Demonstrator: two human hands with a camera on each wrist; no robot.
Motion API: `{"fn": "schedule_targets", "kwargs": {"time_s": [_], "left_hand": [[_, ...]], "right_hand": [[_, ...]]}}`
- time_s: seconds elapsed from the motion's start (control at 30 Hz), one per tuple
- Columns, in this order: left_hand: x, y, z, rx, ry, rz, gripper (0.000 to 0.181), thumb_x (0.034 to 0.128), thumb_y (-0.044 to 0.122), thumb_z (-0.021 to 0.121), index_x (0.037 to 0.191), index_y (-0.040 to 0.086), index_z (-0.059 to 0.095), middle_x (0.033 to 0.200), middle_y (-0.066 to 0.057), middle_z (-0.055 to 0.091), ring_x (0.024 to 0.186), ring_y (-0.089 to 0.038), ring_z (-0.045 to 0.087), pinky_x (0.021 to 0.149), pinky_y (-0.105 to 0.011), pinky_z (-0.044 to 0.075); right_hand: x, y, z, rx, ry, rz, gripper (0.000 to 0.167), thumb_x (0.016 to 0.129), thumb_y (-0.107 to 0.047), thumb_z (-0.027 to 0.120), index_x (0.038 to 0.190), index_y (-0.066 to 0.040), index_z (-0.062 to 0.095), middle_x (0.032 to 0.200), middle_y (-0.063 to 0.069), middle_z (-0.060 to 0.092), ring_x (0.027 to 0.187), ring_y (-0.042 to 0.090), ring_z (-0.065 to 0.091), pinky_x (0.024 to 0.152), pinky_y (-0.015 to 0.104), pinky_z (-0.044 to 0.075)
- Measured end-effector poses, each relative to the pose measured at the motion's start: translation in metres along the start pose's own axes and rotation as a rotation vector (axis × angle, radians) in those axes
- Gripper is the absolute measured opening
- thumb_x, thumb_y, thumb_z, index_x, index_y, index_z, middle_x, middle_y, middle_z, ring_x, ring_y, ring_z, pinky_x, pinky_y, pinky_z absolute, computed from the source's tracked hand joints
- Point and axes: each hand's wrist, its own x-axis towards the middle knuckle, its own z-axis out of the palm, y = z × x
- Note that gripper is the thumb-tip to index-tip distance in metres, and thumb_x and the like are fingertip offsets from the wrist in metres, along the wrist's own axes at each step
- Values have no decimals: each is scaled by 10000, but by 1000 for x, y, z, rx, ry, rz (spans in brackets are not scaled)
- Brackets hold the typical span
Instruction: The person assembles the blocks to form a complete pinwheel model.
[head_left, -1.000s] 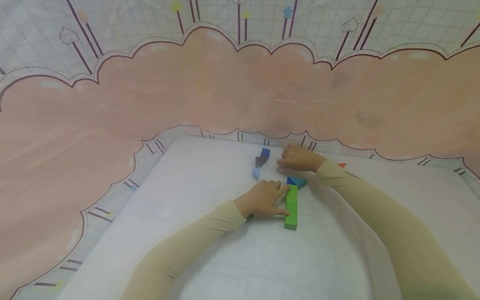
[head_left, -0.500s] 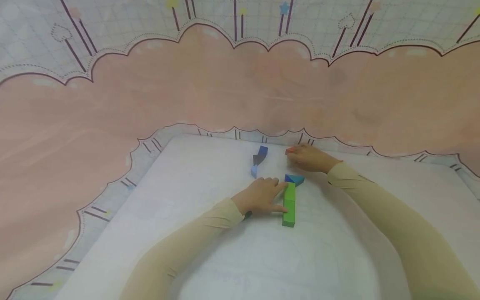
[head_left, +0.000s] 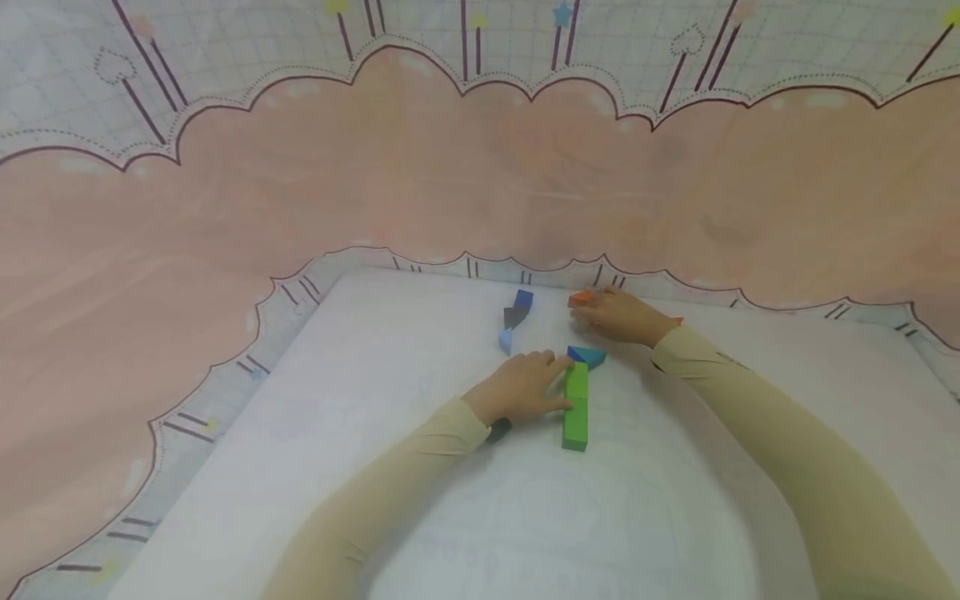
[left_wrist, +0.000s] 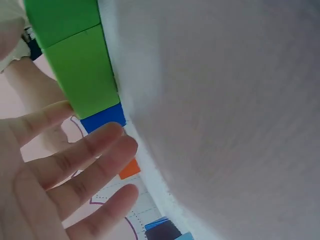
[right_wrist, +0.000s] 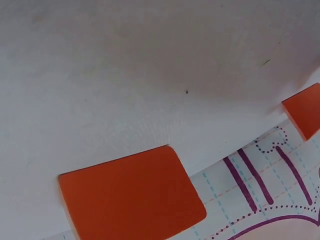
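Observation:
My left hand [head_left: 517, 387] rests beside two green blocks laid end to end, a lighter one [left_wrist: 87, 75] and a darker one [head_left: 575, 429]. Its fingers [left_wrist: 82, 150] are straight, with the index fingertip and thumb touching the blocks' side. A blue piece [left_wrist: 102, 119] and a teal triangular block [head_left: 591, 357] lie against the far end. At the table's back edge my right hand [head_left: 618, 317] is at a small orange block [head_left: 578, 298]. Whether its fingers pinch this block is hidden. In the right wrist view the orange block [right_wrist: 305, 110] is cut off by the frame edge.
Left of the right hand lie a dark blue block [head_left: 524, 299], a dark block [head_left: 515, 317] and a light blue triangle [head_left: 506, 341]. A dark piece [head_left: 498, 431] sits under the left wrist. Another orange block [right_wrist: 132, 195] lies by the right wrist.
My right hand has shifted to the right, and the small orange block at its fingers has come into view. The left hand stays at the green blocks. The head view has tilted slightly.

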Motion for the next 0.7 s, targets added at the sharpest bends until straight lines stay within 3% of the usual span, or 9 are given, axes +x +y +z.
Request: {"fn": "schedule_targets", "kwargs": {"time_s": [0.23,0.43,0.7], "left_hand": [[-1,-1,2,41,27,17,663,886,581,503,1419,203,391,1123,-17,552,898,-135,523,788,-286,474],[-2,4,1,82,16,4,677,892,589,483,1432,195,376,1165,-26,544,934,-148,515,818,-299,467],[-2,5,2,102,3,3,681,901,588,465,1434,178,363,1211,-45,544,1018,-162,530,861,-316,474]], "right_hand": [[1,-2,-1,37,-17,22,281,838,-42,663,1102,-138,652,1040,88,717,966,280,674,945,543,455],[-2,-2,-1,62,-2,12,310,807,4,681,1066,-165,681,1021,69,723,953,265,680,957,545,446],[-12,-9,-3,72,-1,30,341,835,-11,657,1145,-152,639,1110,99,689,975,307,664,922,544,469]]}}
